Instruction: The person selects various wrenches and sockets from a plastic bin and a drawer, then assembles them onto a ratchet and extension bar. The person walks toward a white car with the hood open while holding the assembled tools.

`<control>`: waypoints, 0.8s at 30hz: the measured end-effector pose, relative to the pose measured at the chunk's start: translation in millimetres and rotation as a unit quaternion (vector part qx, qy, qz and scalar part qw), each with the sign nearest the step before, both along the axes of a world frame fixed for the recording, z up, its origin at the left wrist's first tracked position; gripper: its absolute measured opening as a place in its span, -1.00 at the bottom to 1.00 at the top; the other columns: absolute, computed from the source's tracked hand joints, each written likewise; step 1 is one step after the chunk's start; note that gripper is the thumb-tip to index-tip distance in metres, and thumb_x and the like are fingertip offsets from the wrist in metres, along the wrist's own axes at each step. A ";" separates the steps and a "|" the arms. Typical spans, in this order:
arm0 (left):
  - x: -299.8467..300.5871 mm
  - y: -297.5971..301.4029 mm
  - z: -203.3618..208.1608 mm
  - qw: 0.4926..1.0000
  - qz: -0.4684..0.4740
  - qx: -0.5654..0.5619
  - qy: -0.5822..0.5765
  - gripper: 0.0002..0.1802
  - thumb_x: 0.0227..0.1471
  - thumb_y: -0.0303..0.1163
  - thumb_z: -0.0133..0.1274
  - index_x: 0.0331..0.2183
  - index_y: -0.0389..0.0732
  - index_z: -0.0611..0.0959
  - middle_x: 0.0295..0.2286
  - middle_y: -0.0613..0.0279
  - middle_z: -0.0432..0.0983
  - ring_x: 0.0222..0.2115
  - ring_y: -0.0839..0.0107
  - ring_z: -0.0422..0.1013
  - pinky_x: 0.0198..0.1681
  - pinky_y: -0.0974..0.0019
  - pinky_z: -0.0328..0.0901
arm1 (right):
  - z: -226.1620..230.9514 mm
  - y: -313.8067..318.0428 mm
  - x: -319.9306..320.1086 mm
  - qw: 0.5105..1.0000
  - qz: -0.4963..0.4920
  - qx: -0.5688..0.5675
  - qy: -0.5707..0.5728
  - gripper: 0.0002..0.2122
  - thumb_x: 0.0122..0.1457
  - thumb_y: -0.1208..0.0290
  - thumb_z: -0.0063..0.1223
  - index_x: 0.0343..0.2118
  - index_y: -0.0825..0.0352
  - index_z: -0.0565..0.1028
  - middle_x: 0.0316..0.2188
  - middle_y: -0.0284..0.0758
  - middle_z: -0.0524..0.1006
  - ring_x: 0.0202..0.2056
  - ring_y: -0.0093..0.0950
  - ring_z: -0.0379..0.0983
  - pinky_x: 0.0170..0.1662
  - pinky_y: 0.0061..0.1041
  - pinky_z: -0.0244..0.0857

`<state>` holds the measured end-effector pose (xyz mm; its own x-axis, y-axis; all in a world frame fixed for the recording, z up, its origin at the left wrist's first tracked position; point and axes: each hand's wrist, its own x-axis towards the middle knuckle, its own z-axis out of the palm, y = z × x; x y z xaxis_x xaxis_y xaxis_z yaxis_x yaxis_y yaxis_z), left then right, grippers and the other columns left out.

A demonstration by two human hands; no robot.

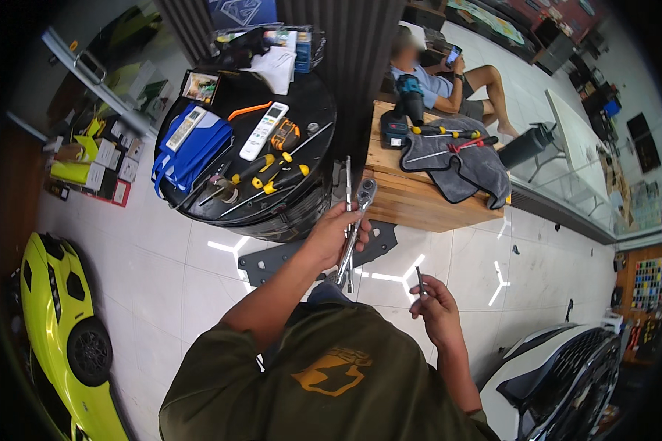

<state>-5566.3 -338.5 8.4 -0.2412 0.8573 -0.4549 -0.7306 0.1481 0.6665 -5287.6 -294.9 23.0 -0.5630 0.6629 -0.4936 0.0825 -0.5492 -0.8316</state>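
My left hand (332, 239) is closed around a chrome ratchet wrench (366, 191) and a slimmer chrome extension bar (348, 175), which lie side by side and stick out above and below my fingers. To the right, my right hand (437, 309) pinches a short thin dark rod (419, 278) that points upward; its exact kind is too small to make out. The two hands are apart, in front of my body. Nearest to my left hand are the round black drum top (265, 202) and the wooden crate (419, 202).
Yellow-black screwdrivers (276, 170), a white remote (264, 132) and a blue bag (198, 143) lie on the drum. A cordless drill (404, 110), grey towel (452, 165) and bottle (527, 145) stand on the crate. A person (434, 81) sits behind. Cars (66, 316) flank me.
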 end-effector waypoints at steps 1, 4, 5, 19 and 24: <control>-5.4 -3.4 0.5 1.000 0.013 -0.007 -0.007 -0.80 0.11 -0.40 -0.08 -0.18 -0.18 0.40 -0.47 0.17 0.47 -0.54 0.41 0.43 -0.53 0.36 0.35 | -1.4 3.8 -15.6 1.000 0.014 0.002 0.002 -0.63 0.12 0.65 -0.24 0.04 0.44 0.25 -0.20 -0.19 0.42 -0.41 -0.48 0.43 -0.36 -0.53 0.33; -11.9 -17.6 -2.1 0.999 0.024 -0.019 -0.033 -0.72 0.12 -0.39 -0.07 -0.11 -0.20 0.40 -0.37 0.10 0.48 -0.48 0.35 0.47 -0.48 0.31 0.39 | -2.9 14.3 -63.1 0.996 0.076 0.035 -0.024 -0.60 0.11 0.66 -0.26 0.07 0.45 0.20 -0.20 -0.18 0.41 -0.38 -0.46 0.44 -0.31 -0.51 0.37; -11.9 -23.1 -10.3 0.999 0.008 -0.009 -0.040 -0.71 0.12 -0.39 -0.07 -0.09 -0.21 0.40 -0.36 0.10 0.48 -0.47 0.34 0.47 -0.48 0.31 0.39 | -3.9 15.6 -79.2 0.994 0.093 0.044 -0.025 -0.59 0.11 0.66 -0.26 0.08 0.45 0.19 -0.19 -0.18 0.41 -0.38 -0.46 0.44 -0.30 -0.51 0.37; -11.2 -60.3 -34.2 0.992 -0.005 0.010 -0.124 -0.64 0.14 -0.42 -0.10 -0.02 -0.19 0.30 -0.29 0.05 0.47 -0.38 0.26 0.48 -0.29 0.19 0.41 | -38.2 8.3 -133.9 0.993 0.119 -0.017 -0.018 -0.64 0.10 0.62 -0.13 0.00 0.49 0.25 -0.15 -0.16 0.36 -0.26 -0.43 0.42 -0.20 -0.49 0.35; -1.7 -70.0 -51.8 0.989 0.009 0.013 -0.145 -0.62 0.14 -0.47 -0.13 0.01 -0.17 0.29 -0.25 -0.01 0.45 -0.32 0.19 0.48 -0.27 0.11 0.44 | -34.8 8.2 -129.8 0.996 0.055 -0.062 0.038 -0.64 0.10 0.64 -0.11 -0.01 0.46 0.22 -0.19 -0.18 0.37 -0.24 -0.36 0.49 -0.17 -0.46 0.39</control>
